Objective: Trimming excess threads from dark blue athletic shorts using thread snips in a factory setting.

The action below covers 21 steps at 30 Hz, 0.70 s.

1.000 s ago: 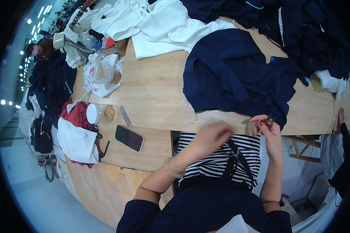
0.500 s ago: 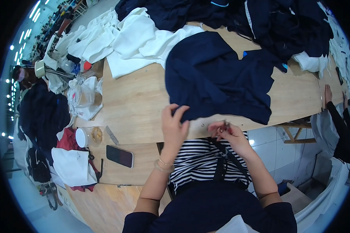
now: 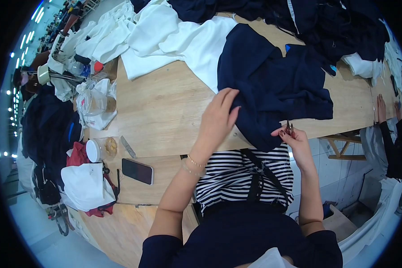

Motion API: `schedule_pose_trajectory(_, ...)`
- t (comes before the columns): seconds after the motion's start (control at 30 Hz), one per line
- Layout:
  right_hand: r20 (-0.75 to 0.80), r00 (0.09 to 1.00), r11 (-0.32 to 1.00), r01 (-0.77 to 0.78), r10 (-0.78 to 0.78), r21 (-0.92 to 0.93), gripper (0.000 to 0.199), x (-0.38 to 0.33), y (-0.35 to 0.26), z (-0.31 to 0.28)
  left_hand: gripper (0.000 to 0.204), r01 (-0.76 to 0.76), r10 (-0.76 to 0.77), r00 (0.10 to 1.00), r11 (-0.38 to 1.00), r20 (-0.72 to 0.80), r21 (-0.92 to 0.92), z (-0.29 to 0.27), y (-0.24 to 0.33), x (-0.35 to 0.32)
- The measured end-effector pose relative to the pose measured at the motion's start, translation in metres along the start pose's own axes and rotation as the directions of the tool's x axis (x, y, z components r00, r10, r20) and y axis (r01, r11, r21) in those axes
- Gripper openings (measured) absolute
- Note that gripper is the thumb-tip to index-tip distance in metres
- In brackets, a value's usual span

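Note:
A navy garment piece (image 3: pixel 272 85) lies bunched on the wooden table in front of me, its lower corner hanging over the front edge toward my lap. My left hand (image 3: pixel 219 117) rests at its left edge, fingertips touching the cloth, with thumb and fingers apart. Beside the garment's lower right side is my right hand (image 3: pixel 295 142), closed around small dark thread snips (image 3: pixel 290 128) whose points face away from me. The snips' handles are mostly hidden in the palm.
White cloth (image 3: pixel 165 40) spreads along the far left, and dark garments (image 3: pixel 339 31) pile at the far right. On the left are a phone (image 3: pixel 137 171), a box cutter (image 3: pixel 127 146) and a white-lidded jar (image 3: pixel 94 150). Another person's hand (image 3: pixel 381 107) rests at the right.
The navy garment has shifted right and turned, its lower corner now dropping over the table edge. My left hand has moved up and right; my right hand has moved right and up with the snips.

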State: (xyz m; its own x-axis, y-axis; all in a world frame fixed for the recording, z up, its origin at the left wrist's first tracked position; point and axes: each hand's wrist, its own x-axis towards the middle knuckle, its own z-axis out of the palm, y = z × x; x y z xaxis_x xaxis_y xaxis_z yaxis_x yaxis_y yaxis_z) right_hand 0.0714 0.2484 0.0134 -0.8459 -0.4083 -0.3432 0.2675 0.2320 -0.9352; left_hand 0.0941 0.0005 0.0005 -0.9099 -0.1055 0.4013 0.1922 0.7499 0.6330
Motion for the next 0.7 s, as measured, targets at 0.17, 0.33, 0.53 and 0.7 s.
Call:
schedule_pose_trajectory(0.17,-0.053,0.997,0.997,-0.065,0.062,-0.048,0.016,-0.014,0.013,-0.01,0.03,0.095,-0.103,0.991,0.991,0.084,0.096,0.009,-0.019,-0.014)
schedule_pose_trajectory(0.33,0.083,0.996,0.962,0.0,0.024,-0.274,0.017,-0.013,-0.006,-0.022,0.027,0.027,-0.048,0.994,0.98,0.103,0.196,0.01,-0.01,-0.013)
schedule_pose_trajectory(0.53,-0.033,0.988,0.918,0.128,-0.152,-0.376,0.015,-0.003,-0.043,-0.012,0.019,-0.052,0.025,0.995,0.956,0.097,0.29,0.019,-0.001,-0.012)
schedule_pose_trajectory(0.7,-0.013,0.982,0.928,0.174,-0.189,-0.33,0.018,0.004,-0.059,0.008,0.017,-0.03,0.006,0.997,0.956,0.081,0.292,0.022,-0.007,-0.013)
